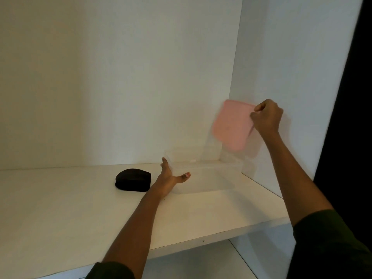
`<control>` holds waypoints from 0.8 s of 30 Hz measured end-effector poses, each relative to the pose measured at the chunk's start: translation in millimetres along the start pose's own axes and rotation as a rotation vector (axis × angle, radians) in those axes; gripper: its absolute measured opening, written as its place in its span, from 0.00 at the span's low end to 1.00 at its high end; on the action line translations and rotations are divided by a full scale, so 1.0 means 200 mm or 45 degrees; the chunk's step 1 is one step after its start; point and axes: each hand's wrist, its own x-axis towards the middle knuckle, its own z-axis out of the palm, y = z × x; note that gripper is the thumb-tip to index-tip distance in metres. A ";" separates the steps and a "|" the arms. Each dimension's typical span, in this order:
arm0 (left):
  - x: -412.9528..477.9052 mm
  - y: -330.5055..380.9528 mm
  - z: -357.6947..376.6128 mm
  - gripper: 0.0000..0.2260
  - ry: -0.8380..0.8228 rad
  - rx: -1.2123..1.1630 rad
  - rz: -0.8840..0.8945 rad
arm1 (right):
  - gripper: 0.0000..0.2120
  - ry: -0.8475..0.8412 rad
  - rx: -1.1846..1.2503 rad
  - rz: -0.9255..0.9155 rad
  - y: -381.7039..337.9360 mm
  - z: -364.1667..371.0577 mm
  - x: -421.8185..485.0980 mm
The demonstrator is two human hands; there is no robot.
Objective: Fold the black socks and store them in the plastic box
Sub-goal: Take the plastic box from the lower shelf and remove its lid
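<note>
lid (231,125) gripped by right hand (266,115)

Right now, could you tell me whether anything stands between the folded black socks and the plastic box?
Only the left hand, resting against the left wall of the plastic box, lies between it and the black socks. The right hand holds the pink lid up to the right, so the opening looks clear.

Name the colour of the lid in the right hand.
Pink: the flat plastic lid, clearest in head view.
</note>
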 end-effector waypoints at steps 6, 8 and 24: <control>0.01 0.01 0.02 0.50 0.048 0.151 0.046 | 0.06 0.038 -0.151 -0.156 0.15 -0.07 -0.02; 0.01 0.01 0.02 0.50 0.044 0.160 0.056 | 0.07 0.013 -0.144 -0.132 0.21 -0.06 -0.06; -0.11 0.04 0.00 0.49 0.003 0.143 0.071 | 0.16 -0.348 -0.623 0.100 0.49 -0.03 -0.32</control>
